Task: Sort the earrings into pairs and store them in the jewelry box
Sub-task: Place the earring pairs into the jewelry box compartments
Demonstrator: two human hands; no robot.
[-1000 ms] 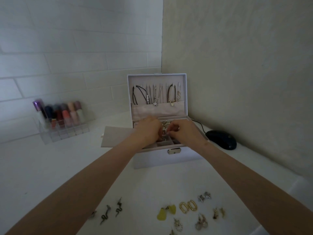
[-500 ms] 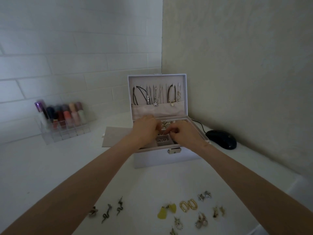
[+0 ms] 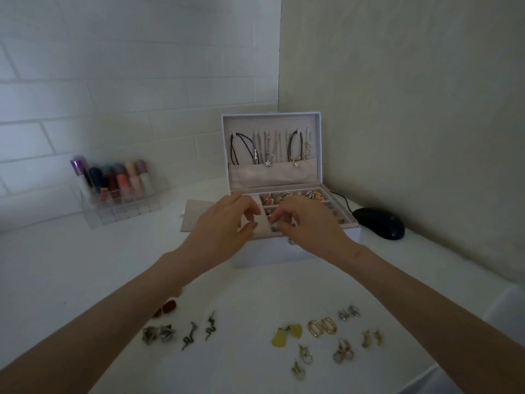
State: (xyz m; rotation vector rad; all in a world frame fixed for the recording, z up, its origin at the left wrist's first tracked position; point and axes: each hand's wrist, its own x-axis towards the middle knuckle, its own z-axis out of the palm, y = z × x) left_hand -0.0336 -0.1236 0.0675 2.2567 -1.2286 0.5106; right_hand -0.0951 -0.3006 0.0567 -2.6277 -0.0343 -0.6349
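Lifted since earlier: pinching beige pad (image 3: 262, 220) in left hand (image 3: 218, 226) fingers; curling right hand (image 3: 311, 227) fingers just above centre-frame jewelry box (image 3: 270, 255) compartments, grasp unclear.

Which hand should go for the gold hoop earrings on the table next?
Probably the right hand: the gold hoops lie on its side of the table, and the left hand is busy holding a pale flap at the jewelry box.
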